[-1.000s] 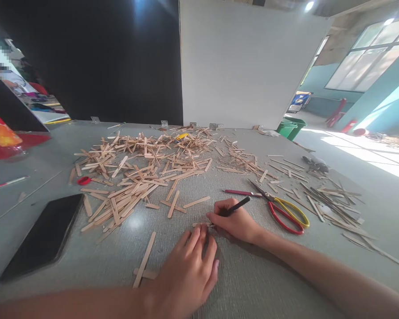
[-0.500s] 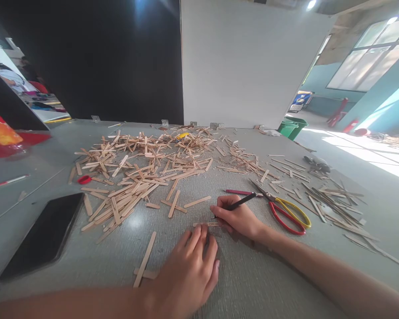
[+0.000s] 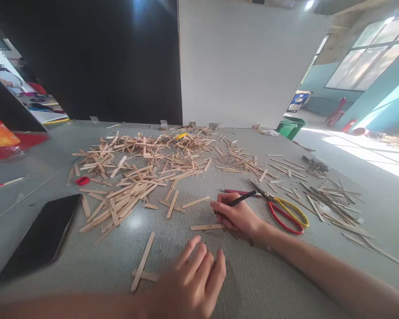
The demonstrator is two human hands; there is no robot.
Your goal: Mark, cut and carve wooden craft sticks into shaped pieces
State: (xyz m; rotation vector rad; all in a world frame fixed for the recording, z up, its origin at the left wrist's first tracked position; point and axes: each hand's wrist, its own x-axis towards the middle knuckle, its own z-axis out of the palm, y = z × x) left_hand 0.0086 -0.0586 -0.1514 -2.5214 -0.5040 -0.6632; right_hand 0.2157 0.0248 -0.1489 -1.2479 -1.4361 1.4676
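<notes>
In my right hand (image 3: 236, 212) is a black pen (image 3: 244, 198), gripped like a writing tool with its tip pointing down. Just below it lies a wooden craft stick (image 3: 201, 227) with dark pen lines marked on it; its right end is under my right hand. My left hand (image 3: 199, 274) hovers nearer to me, fingers spread and holding nothing, apart from the marked stick. Two crossed craft sticks (image 3: 142, 261) lie to its left. Scissors with red and yellow handles (image 3: 282, 210) rest right of the pen, beside a dark red tool (image 3: 236, 192).
A large pile of craft sticks (image 3: 133, 195) spreads over the grey table. Dark and pale wood strips (image 3: 332, 204) lie at the right. A black phone (image 3: 41, 237), a red ring (image 3: 82, 180) and a red-labelled bottle (image 3: 3, 135) are on the left. Upright panels (image 3: 229, 66) stand behind.
My left hand has let go of the marked stick and drawn back toward me, its fingers opening. My right hand stays almost in place with the pen.
</notes>
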